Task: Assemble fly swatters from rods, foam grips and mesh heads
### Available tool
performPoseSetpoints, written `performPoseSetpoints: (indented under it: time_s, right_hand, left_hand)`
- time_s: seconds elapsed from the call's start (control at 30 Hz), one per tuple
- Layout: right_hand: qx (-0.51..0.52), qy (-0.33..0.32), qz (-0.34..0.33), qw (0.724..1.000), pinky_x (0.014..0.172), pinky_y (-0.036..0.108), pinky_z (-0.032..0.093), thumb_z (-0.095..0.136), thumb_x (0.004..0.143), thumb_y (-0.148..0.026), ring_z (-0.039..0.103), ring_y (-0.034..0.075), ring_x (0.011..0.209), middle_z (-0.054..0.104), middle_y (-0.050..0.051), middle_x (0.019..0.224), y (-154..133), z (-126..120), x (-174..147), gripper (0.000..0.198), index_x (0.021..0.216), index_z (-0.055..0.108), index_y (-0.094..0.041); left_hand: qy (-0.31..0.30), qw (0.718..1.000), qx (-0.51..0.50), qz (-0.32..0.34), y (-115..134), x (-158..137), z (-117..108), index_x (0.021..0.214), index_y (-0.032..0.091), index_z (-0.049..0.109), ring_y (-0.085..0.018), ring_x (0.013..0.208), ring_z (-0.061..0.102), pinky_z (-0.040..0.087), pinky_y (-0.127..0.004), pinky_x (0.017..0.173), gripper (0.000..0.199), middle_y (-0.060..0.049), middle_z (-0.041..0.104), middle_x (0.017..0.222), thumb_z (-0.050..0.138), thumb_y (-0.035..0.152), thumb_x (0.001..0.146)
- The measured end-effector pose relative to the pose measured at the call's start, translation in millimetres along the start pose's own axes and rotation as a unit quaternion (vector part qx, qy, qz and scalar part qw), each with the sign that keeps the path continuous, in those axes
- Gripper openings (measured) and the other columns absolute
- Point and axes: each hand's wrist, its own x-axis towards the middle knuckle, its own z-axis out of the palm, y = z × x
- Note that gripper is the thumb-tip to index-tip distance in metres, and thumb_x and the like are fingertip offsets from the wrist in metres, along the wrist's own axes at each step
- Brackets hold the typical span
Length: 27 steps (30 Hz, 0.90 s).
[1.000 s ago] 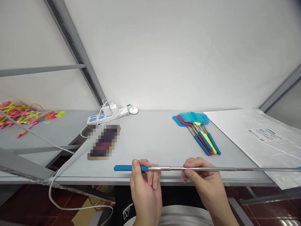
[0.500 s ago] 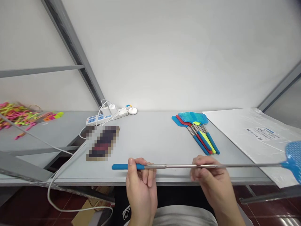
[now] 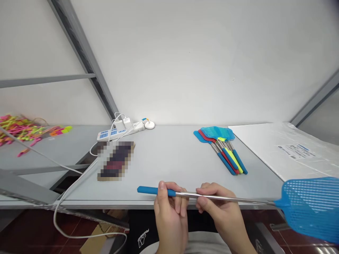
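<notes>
Across the front edge of the desk lies a fly swatter [image 3: 251, 200] with a telescopic metal rod, held up level in both hands. Its blue grip sits in my left hand [image 3: 171, 208], with the thumb on top and the fingers curled beneath. My right hand [image 3: 218, 203] pinches the metal rod to the right of that grip. The blue mesh head hangs at the right edge of view, partly cut off. Behind my right hand, a pile of fly swatters [image 3: 217, 132] in blue, red and yellow-green rests on the desk.
A white power strip [image 3: 120, 131] with plugs and cables stands at the back left, beside a round white device [image 3: 149, 125]. A pixelated flat object [image 3: 116, 161] lies before it. White wrapped board [image 3: 267, 141] covers the right side. Colourful pieces [image 3: 23, 130] are heaped far left.
The rod between my hands has become shorter, and the swatter's head has come inward into fuller view. My right hand has moved left, my left hand slightly right.
</notes>
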Motion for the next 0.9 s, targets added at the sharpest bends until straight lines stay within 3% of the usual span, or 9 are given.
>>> performPoseSetpoints:
  time_s: [0.1,0.17,0.27,0.4,0.5,0.6,0.67,0.8,0.9]
  right_hand:
    - [-0.017,-0.020,-0.017,1.000,0.059,0.027,0.046,0.078,0.080,-0.028,0.057,0.013,0.062,0.061,0.000,0.066,2,-7,0,0.012,0.091,0.078,-0.025]
    - [0.028,-0.004,-0.034,0.999,0.056,0.027,0.045,0.076,0.082,-0.029,0.056,0.012,0.059,0.061,-0.001,0.067,1,-17,1,0.012,0.093,0.077,-0.026]
    - [0.118,0.057,-0.057,0.990,0.052,0.025,0.045,0.070,0.087,-0.033,0.054,0.011,0.055,0.058,-0.002,0.064,-5,-28,3,0.009,0.089,0.074,-0.025]
    - [0.185,0.141,-0.057,0.971,0.052,0.026,0.047,0.060,0.092,-0.045,0.052,0.012,0.056,0.052,-0.001,0.059,-17,-29,6,0.028,0.083,0.071,-0.021]
    - [0.223,0.245,-0.056,0.942,0.051,0.027,0.047,0.058,0.088,-0.057,0.047,0.012,0.056,0.049,-0.002,0.060,-26,-32,11,0.039,0.083,0.068,-0.020]
    - [0.212,0.340,-0.079,0.913,0.049,0.027,0.046,0.061,0.087,-0.052,0.046,0.013,0.057,0.050,-0.003,0.066,-33,-40,18,0.031,0.085,0.064,-0.021]
    - [0.173,0.370,-0.102,0.907,0.049,0.027,0.045,0.066,0.086,-0.042,0.046,0.013,0.059,0.053,-0.003,0.075,-35,-41,20,0.019,0.089,0.062,-0.023]
    - [0.095,0.383,-0.099,0.913,0.049,0.026,0.042,0.066,0.086,-0.038,0.047,0.012,0.059,0.056,-0.003,0.079,-26,-20,13,0.016,0.094,0.060,-0.026]
    - [0.096,0.360,-0.061,0.926,0.048,0.027,0.039,0.067,0.086,-0.040,0.043,0.010,0.051,0.056,-0.004,0.071,-11,7,4,0.019,0.091,0.057,-0.024]
  left_hand:
    - [0.010,1.000,0.008,0.015,7,4,-3,0.070,0.016,0.062,-0.005,0.039,0.031,0.038,-0.019,0.049,0.042,0.008,0.029,0.041,0.058,0.051,0.092]
    - [0.022,1.000,0.006,0.021,14,8,-6,0.071,0.016,0.063,-0.005,0.039,0.030,0.039,-0.019,0.050,0.041,0.009,0.029,0.042,0.059,0.051,0.092]
    - [0.038,0.999,0.001,0.031,20,13,-7,0.072,0.016,0.063,-0.004,0.038,0.031,0.038,-0.018,0.049,0.040,0.009,0.029,0.042,0.059,0.052,0.091]
    - [0.047,0.998,0.000,0.044,22,16,-8,0.073,0.016,0.063,-0.004,0.038,0.031,0.037,-0.017,0.048,0.039,0.009,0.030,0.042,0.060,0.051,0.091]
    - [0.049,0.997,-0.012,0.066,28,19,-10,0.071,0.016,0.062,-0.004,0.037,0.030,0.036,-0.017,0.046,0.038,0.009,0.030,0.041,0.060,0.049,0.091]
    - [0.055,0.995,-0.014,0.085,38,25,-11,0.071,0.016,0.063,-0.004,0.037,0.029,0.036,-0.017,0.046,0.037,0.009,0.030,0.040,0.061,0.048,0.090]
    - [0.060,0.994,-0.014,0.089,40,27,-11,0.071,0.016,0.063,-0.004,0.038,0.030,0.037,-0.017,0.047,0.036,0.009,0.030,0.040,0.061,0.047,0.090]
    - [0.052,0.997,-0.019,0.060,23,19,-5,0.071,0.017,0.063,-0.004,0.037,0.028,0.034,-0.018,0.045,0.037,0.009,0.030,0.040,0.062,0.048,0.090]
    - [-0.014,1.000,-0.003,0.010,3,5,0,0.076,0.017,0.065,-0.005,0.035,0.026,0.033,-0.021,0.046,0.040,0.009,0.030,0.039,0.055,0.052,0.093]
